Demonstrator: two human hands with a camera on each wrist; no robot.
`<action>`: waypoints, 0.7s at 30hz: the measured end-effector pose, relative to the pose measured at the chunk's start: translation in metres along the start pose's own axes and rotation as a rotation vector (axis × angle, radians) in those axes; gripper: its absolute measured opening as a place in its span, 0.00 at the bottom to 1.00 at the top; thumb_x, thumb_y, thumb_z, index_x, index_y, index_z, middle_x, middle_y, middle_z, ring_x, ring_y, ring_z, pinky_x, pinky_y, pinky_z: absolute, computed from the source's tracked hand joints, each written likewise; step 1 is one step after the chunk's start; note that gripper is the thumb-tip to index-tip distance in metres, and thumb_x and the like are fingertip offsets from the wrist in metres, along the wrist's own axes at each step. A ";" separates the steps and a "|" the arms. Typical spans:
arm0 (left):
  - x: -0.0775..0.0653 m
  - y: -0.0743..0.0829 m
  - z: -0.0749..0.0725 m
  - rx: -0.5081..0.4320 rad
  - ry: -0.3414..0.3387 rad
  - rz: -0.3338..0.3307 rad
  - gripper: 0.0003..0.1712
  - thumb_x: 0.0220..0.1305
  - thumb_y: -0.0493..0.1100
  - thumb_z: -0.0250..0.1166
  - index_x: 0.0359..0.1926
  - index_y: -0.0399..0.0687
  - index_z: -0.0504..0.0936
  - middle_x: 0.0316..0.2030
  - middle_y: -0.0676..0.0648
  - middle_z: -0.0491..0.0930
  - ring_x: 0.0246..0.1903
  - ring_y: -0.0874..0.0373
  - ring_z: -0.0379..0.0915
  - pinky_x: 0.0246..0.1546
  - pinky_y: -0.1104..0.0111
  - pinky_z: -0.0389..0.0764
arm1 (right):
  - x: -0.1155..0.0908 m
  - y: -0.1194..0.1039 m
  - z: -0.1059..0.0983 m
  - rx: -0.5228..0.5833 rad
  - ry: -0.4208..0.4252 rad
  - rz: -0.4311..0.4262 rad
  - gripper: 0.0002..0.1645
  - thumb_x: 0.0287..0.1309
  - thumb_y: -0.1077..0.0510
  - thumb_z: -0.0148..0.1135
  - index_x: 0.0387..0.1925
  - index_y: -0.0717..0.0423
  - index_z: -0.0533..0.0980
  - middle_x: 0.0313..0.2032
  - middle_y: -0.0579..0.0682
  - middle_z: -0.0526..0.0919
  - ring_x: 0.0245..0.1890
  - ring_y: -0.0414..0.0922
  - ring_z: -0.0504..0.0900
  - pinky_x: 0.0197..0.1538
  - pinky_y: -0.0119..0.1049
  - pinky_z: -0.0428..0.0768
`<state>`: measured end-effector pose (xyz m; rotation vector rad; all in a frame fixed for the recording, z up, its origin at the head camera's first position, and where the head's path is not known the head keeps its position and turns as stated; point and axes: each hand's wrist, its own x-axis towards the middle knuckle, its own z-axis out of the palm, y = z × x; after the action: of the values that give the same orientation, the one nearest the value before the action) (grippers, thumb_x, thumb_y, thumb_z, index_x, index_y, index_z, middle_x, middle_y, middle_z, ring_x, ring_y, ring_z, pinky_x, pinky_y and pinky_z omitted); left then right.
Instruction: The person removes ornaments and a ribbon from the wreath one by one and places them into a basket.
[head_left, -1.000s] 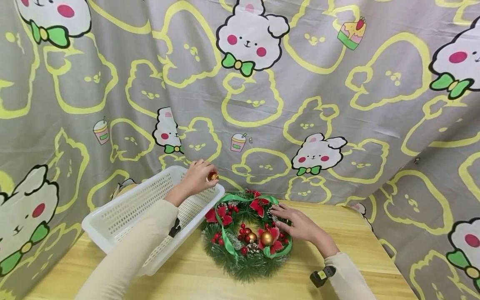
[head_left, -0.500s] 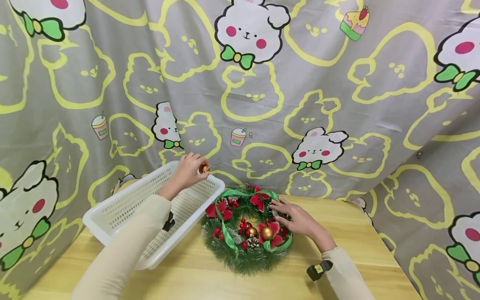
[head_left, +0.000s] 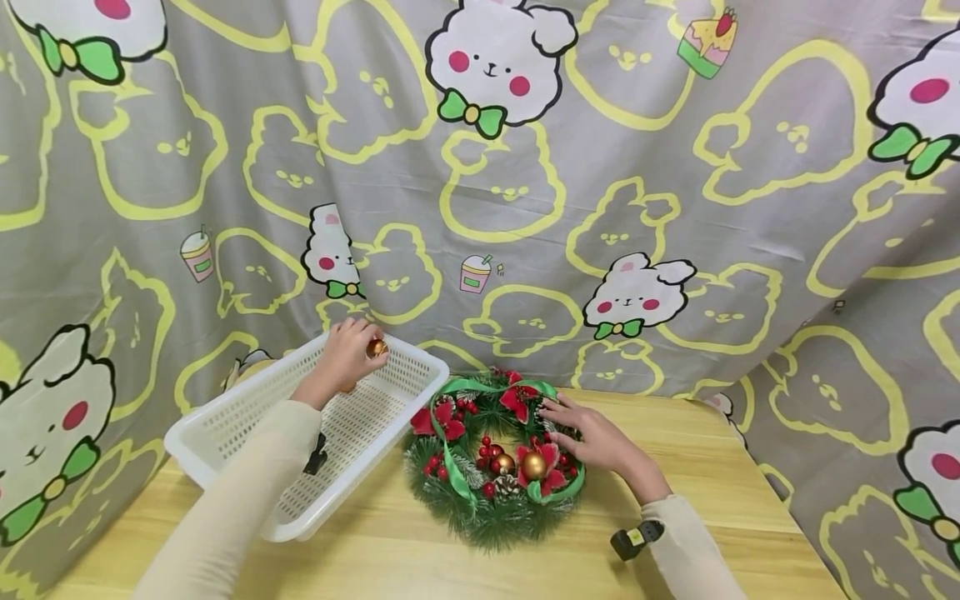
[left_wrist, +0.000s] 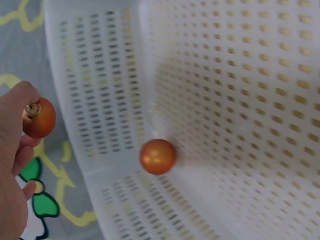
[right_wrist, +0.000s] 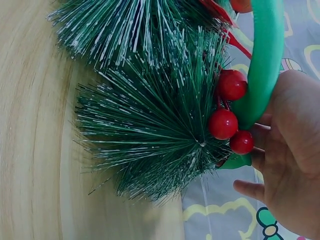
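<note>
My left hand (head_left: 343, 360) pinches a shiny copper-gold Christmas bauble (head_left: 377, 348) above the far end of the white plastic basket (head_left: 180, 437). In the left wrist view the metal cap of the held bauble (left_wrist: 39, 118) shows beside the thumb. A second bauble (left_wrist: 158, 156) lies inside the basket near a corner. To the right sits a green Christmas wreath (head_left: 495, 525) with red flowers, berries, gold baubles and a green ribbon. My right hand (head_left: 596, 437) rests at its right side with fairly straight fingers; the ribbon (right_wrist: 267, 55) and red berries (right_wrist: 223, 124) partly hide the fingertips.
Basket and wreath stand close together on a light wooden table (head_left: 712, 517). A grey curtain (head_left: 517, 192) with rabbit drawings hangs behind the table and along both sides. Small black cameras are strapped to both wrists.
My left hand has moved left with the bauble, from the basket's far right corner to further over its inside. The right hand stays at the wreath.
</note>
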<state>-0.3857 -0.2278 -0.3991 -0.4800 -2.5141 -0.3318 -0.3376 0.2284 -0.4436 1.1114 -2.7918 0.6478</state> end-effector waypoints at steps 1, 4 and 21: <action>-0.002 -0.002 0.002 0.007 -0.012 -0.007 0.14 0.60 0.44 0.73 0.41 0.39 0.82 0.39 0.39 0.81 0.42 0.41 0.72 0.53 0.42 0.70 | 0.000 0.000 0.000 0.000 0.001 -0.001 0.28 0.72 0.55 0.60 0.69 0.59 0.73 0.73 0.59 0.69 0.76 0.64 0.59 0.69 0.64 0.67; -0.006 -0.007 0.007 0.028 -0.059 -0.026 0.15 0.62 0.45 0.72 0.44 0.40 0.82 0.42 0.38 0.81 0.47 0.40 0.72 0.56 0.42 0.69 | 0.000 0.001 0.000 -0.007 0.002 -0.005 0.28 0.72 0.55 0.60 0.69 0.59 0.73 0.73 0.59 0.69 0.76 0.65 0.59 0.68 0.64 0.67; -0.026 -0.024 0.037 0.127 -0.063 -0.005 0.16 0.60 0.44 0.72 0.43 0.38 0.81 0.42 0.38 0.80 0.45 0.40 0.72 0.45 0.45 0.71 | -0.001 0.000 0.001 -0.006 -0.006 0.003 0.28 0.72 0.54 0.59 0.70 0.58 0.72 0.74 0.58 0.68 0.76 0.63 0.59 0.69 0.63 0.66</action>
<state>-0.3926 -0.2442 -0.4473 -0.4393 -2.5781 -0.1595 -0.3365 0.2290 -0.4451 1.1102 -2.7995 0.6375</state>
